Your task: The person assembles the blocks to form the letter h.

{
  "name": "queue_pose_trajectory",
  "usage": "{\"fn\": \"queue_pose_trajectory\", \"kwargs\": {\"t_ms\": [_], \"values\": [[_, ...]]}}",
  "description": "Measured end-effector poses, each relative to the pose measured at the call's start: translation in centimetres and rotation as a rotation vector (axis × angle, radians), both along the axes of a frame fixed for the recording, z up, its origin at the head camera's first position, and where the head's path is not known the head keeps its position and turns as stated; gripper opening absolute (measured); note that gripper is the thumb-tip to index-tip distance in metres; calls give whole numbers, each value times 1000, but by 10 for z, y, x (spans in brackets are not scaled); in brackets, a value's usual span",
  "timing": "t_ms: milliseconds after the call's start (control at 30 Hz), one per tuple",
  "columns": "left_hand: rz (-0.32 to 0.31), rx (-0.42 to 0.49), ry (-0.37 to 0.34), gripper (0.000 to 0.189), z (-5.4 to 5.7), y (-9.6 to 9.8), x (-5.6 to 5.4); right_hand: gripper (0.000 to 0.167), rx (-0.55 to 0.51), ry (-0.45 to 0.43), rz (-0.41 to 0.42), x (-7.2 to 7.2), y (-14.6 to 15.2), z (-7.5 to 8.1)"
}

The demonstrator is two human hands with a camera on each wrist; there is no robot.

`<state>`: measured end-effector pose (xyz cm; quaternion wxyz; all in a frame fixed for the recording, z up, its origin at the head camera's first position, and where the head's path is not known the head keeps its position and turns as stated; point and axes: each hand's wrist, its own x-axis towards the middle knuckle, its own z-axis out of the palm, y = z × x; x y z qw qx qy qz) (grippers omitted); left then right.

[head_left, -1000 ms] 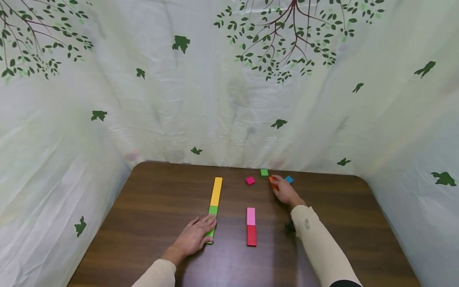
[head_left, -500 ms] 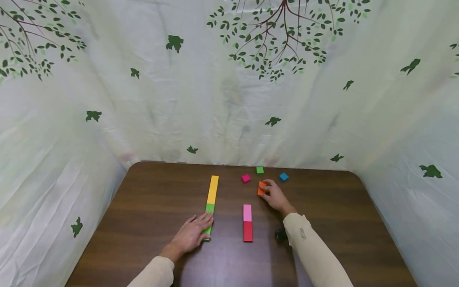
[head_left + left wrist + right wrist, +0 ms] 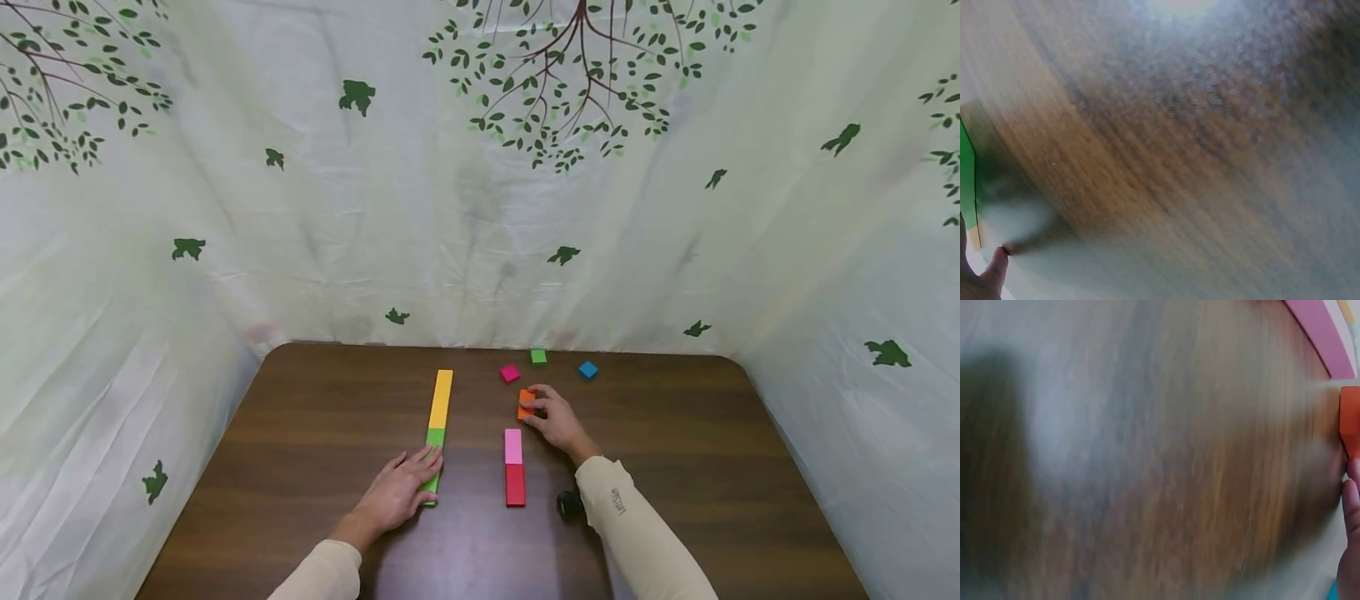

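Note:
My right hand (image 3: 558, 423) pinches an orange block (image 3: 527, 404), with the thumb on its near side and fingers on the far side. Just below it in the head view lies a row made of a pink block (image 3: 513, 447) and a red block (image 3: 515, 486), end to end. My left hand (image 3: 393, 492) rests with fairly straight fingers across the green part (image 3: 435, 437) of a longer row, partly covering it. A yellow part (image 3: 441, 398) continues that row toward the back. The right wrist view has the orange block (image 3: 1350, 419) at its right edge, close to the pink block (image 3: 1322, 334).
Behind the orange block lie a magenta block (image 3: 510, 373), a small green block (image 3: 538, 357) and a blue block (image 3: 588, 371). The brown table (image 3: 660, 433) ends at a pale curtain (image 3: 480, 275). A black device (image 3: 570, 505) sits at the right wrist.
My right hand has brought the orange block leftward and nearer, from beside the blue block to the far end of the pink one. The left hand stays on the green part.

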<state>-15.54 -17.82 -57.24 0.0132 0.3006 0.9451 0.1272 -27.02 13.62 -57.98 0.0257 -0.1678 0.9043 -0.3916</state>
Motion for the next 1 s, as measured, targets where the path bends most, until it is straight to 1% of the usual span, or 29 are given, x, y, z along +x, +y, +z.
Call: {"fn": "queue_pose_trajectory", "kwargs": {"t_ms": [100,233,433,567,667,767,1000], "values": [[-3,-4,0,60,-1,-1,0,28,-6,19,14,2,-6,0],[1,5,4,60,-3,-2,0,28,-14,1,17,3,-12,1],[4,22,12,59,-3,-3,0,31,-13,-30,27,2,-17,2],[1,21,9,59,-3,-3,-1,33,-16,-67,21,4,-18,2],[-3,17,10,59,-3,-2,-1,34,-15,-78,20,6,-18,2],[-6,17,16,59,-3,-2,-1,35,-16,-67,24,6,-17,0],[-14,10,25,59,-2,-2,-2,41,-30,-82,10,7,-17,-2]]}}
